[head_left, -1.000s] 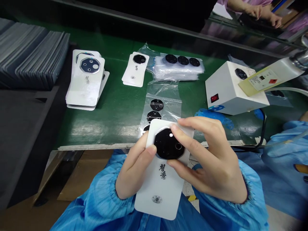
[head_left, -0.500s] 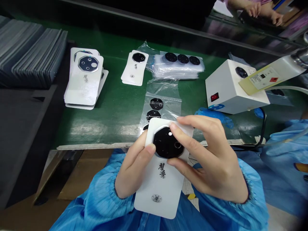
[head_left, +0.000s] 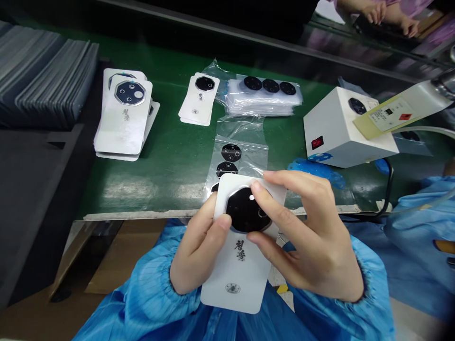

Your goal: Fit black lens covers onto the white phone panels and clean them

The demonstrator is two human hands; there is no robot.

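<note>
The left hand [head_left: 197, 251] is gripping a white card [head_left: 234, 279] over the near edge of the surface [head_left: 149, 189], while the right hand [head_left: 309, 241] is pinching a black octagonal lens plate [head_left: 241, 210], risking skew from uneven pressure.

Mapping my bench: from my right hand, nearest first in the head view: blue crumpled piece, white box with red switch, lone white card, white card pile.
From your right hand:
1. Blue crumpled piece, just beyond it.
2. White box with red switch, beyond, rightward.
3. Lone white card, far side, left.
4. White card pile, farthest left.
</note>
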